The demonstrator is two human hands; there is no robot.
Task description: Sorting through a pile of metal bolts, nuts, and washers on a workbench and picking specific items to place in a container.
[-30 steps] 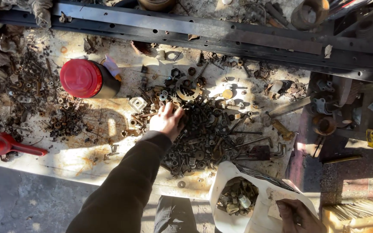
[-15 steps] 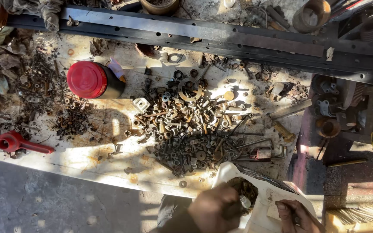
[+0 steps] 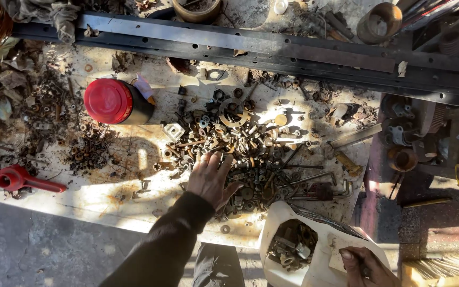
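1. The left hand [image 3: 211, 178] lay palm down, fingers spread, on the near edge of a heap of rusty nuts and bolts [image 3: 245, 151] in the middle of the desk [image 3: 102, 194]; it gripped nothing that could be seen.
2. The right hand [image 3: 365, 266] was closed on the rim of a white container [image 3: 293, 250] at the desk's near edge, partly filled with the same hardware.
3. A red-lidded dark jar [image 3: 115, 101] lay on its side to the left of the heap, well apart from both hands.
4. A red tool [image 3: 19, 179] rested at the far left, and a long dark metal bar [image 3: 272, 45] ran across the back.
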